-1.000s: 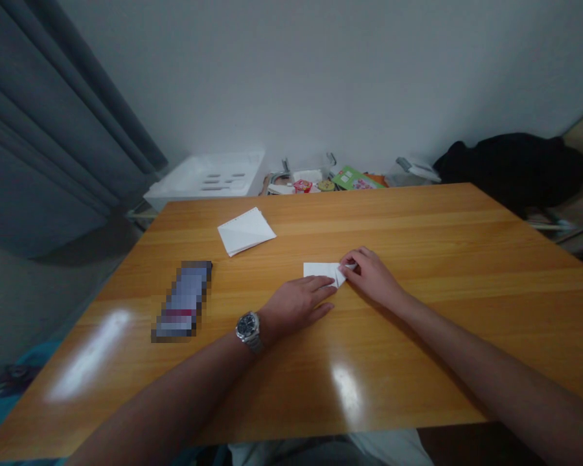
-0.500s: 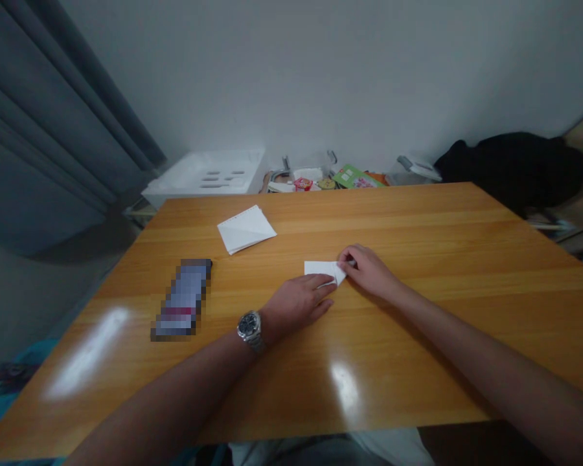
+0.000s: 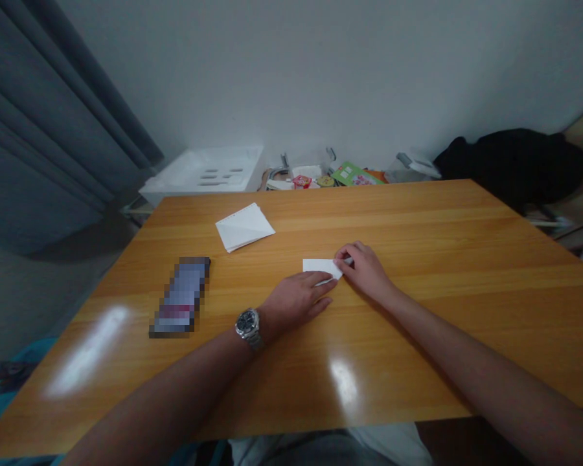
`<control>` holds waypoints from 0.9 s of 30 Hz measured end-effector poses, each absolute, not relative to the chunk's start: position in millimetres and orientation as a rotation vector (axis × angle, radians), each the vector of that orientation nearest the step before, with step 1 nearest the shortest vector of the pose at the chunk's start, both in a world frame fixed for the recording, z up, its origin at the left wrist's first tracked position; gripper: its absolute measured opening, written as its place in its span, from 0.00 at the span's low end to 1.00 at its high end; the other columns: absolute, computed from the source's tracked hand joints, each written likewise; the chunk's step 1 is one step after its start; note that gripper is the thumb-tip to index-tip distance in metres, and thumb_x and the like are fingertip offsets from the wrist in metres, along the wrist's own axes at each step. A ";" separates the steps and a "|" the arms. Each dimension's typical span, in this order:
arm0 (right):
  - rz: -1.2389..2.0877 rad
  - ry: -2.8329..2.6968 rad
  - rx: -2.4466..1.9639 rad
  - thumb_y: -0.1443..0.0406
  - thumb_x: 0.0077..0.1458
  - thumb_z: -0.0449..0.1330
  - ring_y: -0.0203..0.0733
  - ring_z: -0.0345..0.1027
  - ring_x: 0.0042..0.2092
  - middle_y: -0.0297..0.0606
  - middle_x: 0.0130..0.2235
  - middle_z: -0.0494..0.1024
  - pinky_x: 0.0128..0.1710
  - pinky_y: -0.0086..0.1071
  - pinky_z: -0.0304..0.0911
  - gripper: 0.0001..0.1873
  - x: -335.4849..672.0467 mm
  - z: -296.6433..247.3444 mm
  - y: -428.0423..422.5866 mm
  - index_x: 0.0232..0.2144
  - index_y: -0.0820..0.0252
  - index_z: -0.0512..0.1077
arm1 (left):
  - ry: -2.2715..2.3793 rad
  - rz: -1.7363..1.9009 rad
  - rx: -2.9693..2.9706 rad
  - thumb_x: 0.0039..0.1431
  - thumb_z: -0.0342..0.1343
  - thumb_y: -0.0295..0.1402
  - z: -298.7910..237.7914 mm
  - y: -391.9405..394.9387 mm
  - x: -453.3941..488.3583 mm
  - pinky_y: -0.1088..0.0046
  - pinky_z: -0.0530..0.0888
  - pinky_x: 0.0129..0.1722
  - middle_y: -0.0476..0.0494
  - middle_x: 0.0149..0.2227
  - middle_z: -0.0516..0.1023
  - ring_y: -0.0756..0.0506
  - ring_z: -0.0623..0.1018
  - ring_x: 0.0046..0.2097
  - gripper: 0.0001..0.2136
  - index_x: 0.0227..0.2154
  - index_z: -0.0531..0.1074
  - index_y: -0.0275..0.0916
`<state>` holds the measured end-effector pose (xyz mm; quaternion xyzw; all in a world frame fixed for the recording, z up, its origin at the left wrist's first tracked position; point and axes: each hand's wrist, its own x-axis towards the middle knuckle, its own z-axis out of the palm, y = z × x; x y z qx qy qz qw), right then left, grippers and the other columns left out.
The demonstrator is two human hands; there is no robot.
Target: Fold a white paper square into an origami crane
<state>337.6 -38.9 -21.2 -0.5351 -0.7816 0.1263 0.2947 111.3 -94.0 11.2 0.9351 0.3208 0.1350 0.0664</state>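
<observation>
Both hands press flat, no real grip: left hand (image 3: 298,299) pins the folded paper (image 3: 320,266) to the counter (image 3: 418,310); right hand (image 3: 364,268) pinches its corner; creasing under way, I'd judge; next calls for firm, even pressure.

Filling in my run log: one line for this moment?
left hand flat on small folded paper | right hand pinching its right end | table | paper stack apart

I get one view only, from the head camera: it looks forward and down across the table (image 3: 418,213) toward the far wall (image 3: 320,77), close above my hands, nothing shared
</observation>
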 end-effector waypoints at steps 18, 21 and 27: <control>0.325 -2.079 -1.427 0.63 0.59 0.61 0.48 0.68 0.42 0.41 0.38 0.74 0.45 0.40 0.61 0.04 336.5 -20.2 -39.8 0.35 0.56 0.74 | 0.973 0.356 2.824 0.71 0.46 0.38 13.8 -94.6 111.3 0.62 0.71 0.59 0.41 0.62 0.70 0.41 0.73 0.59 0.19 0.60 0.66 0.38; 0.319 -2.077 -1.418 0.62 0.60 0.61 0.48 0.68 0.42 0.41 0.38 0.74 0.44 0.40 0.61 0.04 336.7 -20.8 -39.8 0.35 0.56 0.74 | 0.963 0.338 2.826 0.72 0.44 0.37 15.8 -94.4 111.0 0.62 0.71 0.60 0.40 0.62 0.69 0.42 0.73 0.59 0.19 0.60 0.66 0.38; 0.302 -2.074 -1.425 0.62 0.60 0.60 0.48 0.68 0.42 0.41 0.38 0.74 0.45 0.40 0.61 0.04 336.2 -21.9 -40.1 0.35 0.56 0.74 | 0.937 0.342 2.831 0.72 0.43 0.36 15.5 -93.0 110.6 0.64 0.72 0.58 0.41 0.62 0.70 0.43 0.73 0.59 0.19 0.61 0.65 0.39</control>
